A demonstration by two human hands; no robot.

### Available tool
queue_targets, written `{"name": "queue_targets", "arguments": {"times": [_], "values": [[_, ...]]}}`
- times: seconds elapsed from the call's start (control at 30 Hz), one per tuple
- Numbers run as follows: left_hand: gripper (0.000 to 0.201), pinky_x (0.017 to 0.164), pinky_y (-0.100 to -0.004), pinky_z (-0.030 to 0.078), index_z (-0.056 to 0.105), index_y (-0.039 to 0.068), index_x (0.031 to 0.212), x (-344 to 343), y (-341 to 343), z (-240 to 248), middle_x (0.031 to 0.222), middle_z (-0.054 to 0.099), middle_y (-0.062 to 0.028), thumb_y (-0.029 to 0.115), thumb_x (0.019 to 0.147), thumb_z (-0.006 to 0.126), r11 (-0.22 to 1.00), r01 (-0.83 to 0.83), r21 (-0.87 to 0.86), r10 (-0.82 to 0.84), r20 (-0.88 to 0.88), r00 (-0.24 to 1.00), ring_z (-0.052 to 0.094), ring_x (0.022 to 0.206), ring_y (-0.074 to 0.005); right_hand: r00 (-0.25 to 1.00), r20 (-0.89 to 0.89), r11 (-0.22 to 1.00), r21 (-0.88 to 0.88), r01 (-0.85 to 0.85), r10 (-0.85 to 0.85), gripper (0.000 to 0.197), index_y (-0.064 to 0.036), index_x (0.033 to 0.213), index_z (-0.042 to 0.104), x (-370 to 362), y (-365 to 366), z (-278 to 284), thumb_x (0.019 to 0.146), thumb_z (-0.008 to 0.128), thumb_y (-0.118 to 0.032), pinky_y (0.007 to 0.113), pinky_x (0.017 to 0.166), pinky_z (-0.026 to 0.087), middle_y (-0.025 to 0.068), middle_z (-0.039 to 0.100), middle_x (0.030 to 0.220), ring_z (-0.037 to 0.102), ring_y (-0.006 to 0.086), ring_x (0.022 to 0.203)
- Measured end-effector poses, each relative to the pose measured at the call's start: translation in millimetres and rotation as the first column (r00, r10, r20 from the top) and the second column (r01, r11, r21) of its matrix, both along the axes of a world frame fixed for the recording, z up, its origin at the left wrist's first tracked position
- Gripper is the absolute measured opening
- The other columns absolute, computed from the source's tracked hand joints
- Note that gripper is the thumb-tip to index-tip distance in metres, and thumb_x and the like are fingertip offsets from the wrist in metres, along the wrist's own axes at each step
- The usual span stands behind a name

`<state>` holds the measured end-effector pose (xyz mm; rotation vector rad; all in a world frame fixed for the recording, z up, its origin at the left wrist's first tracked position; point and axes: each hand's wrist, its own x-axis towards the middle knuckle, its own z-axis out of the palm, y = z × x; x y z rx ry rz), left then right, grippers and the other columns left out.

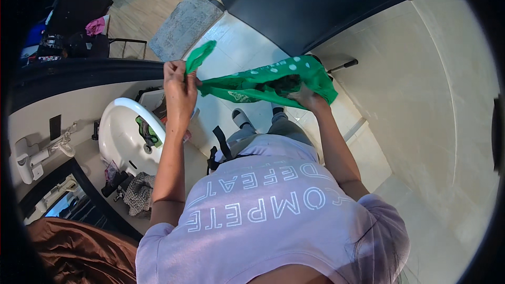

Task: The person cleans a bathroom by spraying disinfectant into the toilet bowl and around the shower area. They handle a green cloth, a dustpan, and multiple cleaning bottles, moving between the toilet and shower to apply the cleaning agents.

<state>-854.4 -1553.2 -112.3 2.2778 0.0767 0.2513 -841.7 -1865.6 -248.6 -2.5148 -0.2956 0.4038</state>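
Observation:
A thin green bag (258, 81) with white dots and print is stretched sideways in front of me, its mouth partly spread. My left hand (181, 81) is closed around its narrow, gathered left end, and a loose green flap sticks up above the fingers. At the wider right end, my right hand (309, 98) is at the mouth, closed on the bag's edge; some of its fingers are hidden in the folds. Something dark (284, 84) shows inside, beside the right fingers, too shadowed to name.
On the left, a white sink (113, 131) has a green and dark item (147, 132) in it. A hair dryer (31, 160) hangs on the wall nearby. Ahead are a dark door (273, 5) and a grey mat (187, 23). A tiled wall (421, 73) runs along the right.

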Motion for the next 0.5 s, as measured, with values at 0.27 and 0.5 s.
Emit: {"name": "queue_targets", "arguments": {"times": [0.27, 0.5], "values": [[0.021, 0.077, -0.0303, 0.045, 0.062, 0.001, 0.098, -2, -25, 23, 0.094, 0.059, -0.0077, 0.016, 0.09, 0.05, 0.829, -0.068, -0.555, 0.006, -0.113, 0.994, 0.054, 0.083, -0.0163, 0.903, -0.292, 0.945, -0.01, 0.327, -0.316, 0.073, 0.0115, 0.092, 0.052, -10, -18, 52, 0.062, 0.073, -0.052, 0.043, 0.075, 0.045, 0.025, 0.058, 0.091, 0.059, 0.0307, 0.086], [0.022, 0.082, -0.0349, 0.046, 0.058, 0.0, 0.1, 2, -54, 30, 0.098, 0.058, -0.0103, 0.017, 0.091, 0.048, 0.569, -0.027, -0.822, -0.124, -0.119, 0.985, 0.058, 0.088, -0.0198, 0.849, -0.457, 0.962, -0.187, 0.201, -0.266, 0.06, 0.0064, 0.095, 0.055, -16, -44, 17, 0.078, 0.056, -0.051, 0.043, 0.073, 0.046, 0.0291, 0.058, 0.092, 0.059, 0.0386, 0.083]]}}
